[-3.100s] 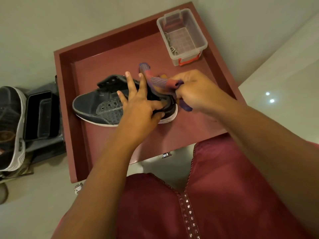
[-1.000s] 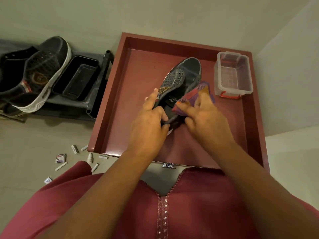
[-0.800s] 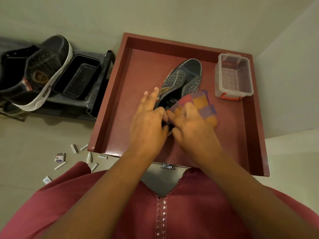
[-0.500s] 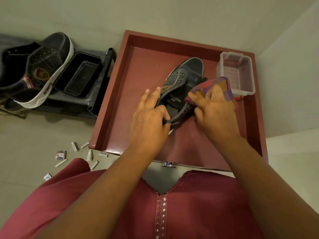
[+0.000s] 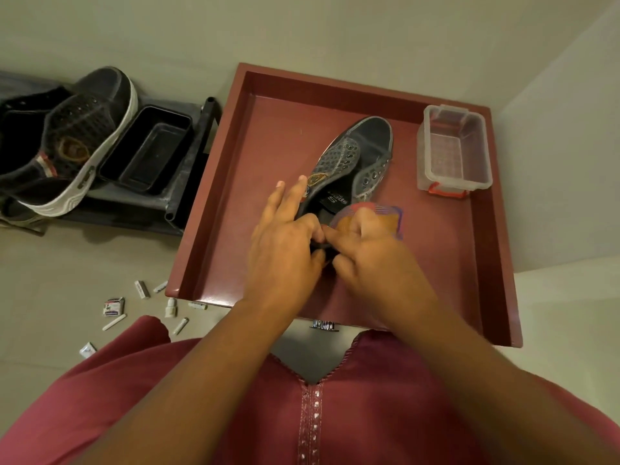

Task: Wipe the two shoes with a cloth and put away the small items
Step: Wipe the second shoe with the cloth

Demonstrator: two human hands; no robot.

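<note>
A dark grey shoe [image 5: 355, 156] lies in the red-brown tray [image 5: 255, 182], toe pointing away from me. My left hand [image 5: 285, 243] grips its heel, two fingers stretched along its side. My right hand [image 5: 372, 256] is closed on a striped orange and purple cloth [image 5: 375, 216] pressed against the shoe's heel opening. The second dark shoe [image 5: 73, 139] with a white sole rests on a black rack at the left. Several small white items [image 5: 144, 310] lie scattered on the floor in front of the tray's near left corner.
A clear plastic box [image 5: 453, 152] with a red latch stands in the tray's far right corner. A black rectangular pan [image 5: 147, 152] sits on the black rack [image 5: 188, 182] beside the second shoe. Walls close the space behind and to the right of the tray.
My right hand has brought the cloth back from the shoe's right side down to the heel, close to my left hand. The left hand keeps its grip on the heel.
</note>
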